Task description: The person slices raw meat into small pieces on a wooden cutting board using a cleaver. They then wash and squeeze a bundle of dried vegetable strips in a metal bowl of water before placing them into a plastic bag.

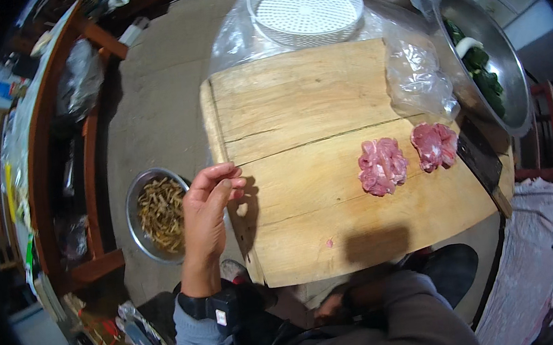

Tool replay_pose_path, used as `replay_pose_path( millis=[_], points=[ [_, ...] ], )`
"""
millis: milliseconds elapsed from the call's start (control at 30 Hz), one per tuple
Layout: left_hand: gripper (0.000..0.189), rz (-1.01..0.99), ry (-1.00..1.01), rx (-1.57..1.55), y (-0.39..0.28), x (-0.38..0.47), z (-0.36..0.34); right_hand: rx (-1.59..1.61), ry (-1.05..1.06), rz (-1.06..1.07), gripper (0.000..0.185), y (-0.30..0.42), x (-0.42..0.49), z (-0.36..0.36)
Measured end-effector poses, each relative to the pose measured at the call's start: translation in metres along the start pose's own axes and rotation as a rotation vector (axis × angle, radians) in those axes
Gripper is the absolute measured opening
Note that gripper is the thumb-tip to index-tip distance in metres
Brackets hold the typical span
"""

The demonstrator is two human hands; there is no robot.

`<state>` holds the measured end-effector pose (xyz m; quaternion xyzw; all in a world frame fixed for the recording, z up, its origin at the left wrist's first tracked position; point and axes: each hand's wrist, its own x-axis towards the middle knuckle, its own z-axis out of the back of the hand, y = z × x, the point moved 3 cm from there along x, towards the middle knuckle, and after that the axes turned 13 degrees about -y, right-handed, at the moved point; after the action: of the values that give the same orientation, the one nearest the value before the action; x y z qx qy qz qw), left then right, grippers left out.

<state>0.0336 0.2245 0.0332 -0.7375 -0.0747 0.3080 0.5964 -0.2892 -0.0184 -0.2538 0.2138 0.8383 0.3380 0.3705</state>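
Observation:
My left hand (212, 199) hovers at the left edge of a wooden cutting board (289, 100), fingers loosely bent and apart, with nothing visible in them. Low under the board's front edge is my right hand (330, 311), dark and blurred; whether it holds anything cannot be made out. Two portions of raw pink meat lie on the board's right half: a larger pile (382, 166) and a smaller piece (434, 146). A cleaver (479, 153) rests at the right edge, its handle towards me. One tiny meat scrap (329, 243) sits near the front.
A white perforated basket (307, 10) stands behind the board, on plastic sheeting. Clear plastic bags (418, 74) and a steel bowl (509, 57) of dark green vegetables are at right. Left, on the floor, a metal basin (135, 222) holds brownish strips beside a wooden rack (43, 161).

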Motion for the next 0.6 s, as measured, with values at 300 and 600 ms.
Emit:
replay_pose_path(
  millis=[300, 600],
  points=[
    [0.02, 0.004, 0.163, 0.112, -0.024, 0.017, 0.021, 0.015, -0.318, 0.325, 0.02, 0.069, 0.071, 0.044],
    [0.023, -0.028, 0.19, 0.12, -0.043, 0.005, 0.059, 0.079, -0.442, 0.412, 0.029, 0.091, 0.068, 0.075]
  ],
)
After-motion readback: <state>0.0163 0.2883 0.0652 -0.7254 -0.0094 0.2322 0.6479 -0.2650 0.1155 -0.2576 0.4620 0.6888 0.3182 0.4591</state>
